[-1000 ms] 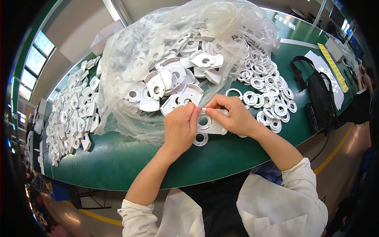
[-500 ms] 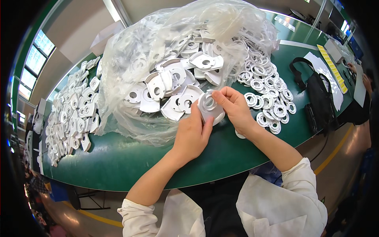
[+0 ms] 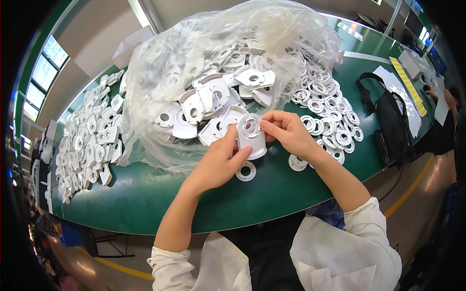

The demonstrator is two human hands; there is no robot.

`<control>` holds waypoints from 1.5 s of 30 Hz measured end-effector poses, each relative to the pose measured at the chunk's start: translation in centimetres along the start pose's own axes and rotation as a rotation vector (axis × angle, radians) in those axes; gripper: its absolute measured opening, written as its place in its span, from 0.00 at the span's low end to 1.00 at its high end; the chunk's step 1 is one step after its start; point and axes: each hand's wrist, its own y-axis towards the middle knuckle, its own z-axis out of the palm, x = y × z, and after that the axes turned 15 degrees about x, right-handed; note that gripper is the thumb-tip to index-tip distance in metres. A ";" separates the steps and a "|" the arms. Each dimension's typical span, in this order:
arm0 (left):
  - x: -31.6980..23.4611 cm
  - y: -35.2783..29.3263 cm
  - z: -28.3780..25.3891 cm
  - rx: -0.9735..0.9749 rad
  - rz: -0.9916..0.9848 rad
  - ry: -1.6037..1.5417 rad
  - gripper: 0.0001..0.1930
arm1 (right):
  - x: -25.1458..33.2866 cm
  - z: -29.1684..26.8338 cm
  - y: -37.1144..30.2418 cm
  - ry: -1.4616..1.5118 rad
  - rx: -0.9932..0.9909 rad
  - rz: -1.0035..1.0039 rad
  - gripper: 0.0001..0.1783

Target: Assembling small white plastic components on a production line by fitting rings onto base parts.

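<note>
- Here, my left hand (image 3: pixel 219 162) grasps the white plate (image 3: pixel 255 142) between thumb and fingers, above the green table (image 3: pixel 141 201).
- Its long axis points away from me, holed end farthest.
- My right hand (image 3: pixel 290 135) is nearer that end, fingertips at its right edge; gripping or merely touching, I cannot tell.

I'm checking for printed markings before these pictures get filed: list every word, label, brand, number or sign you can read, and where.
None can be read.
Yellow strip at the right: any marks too small to read.
White paper beside it: nothing legible.
White part in the left hand: no lettering can be made out.
</note>
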 end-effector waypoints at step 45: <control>-1.4 -0.5 1.2 -0.010 0.087 -1.353 0.31 | 2.6 0.5 -1.3 -0.712 -0.059 -0.542 0.27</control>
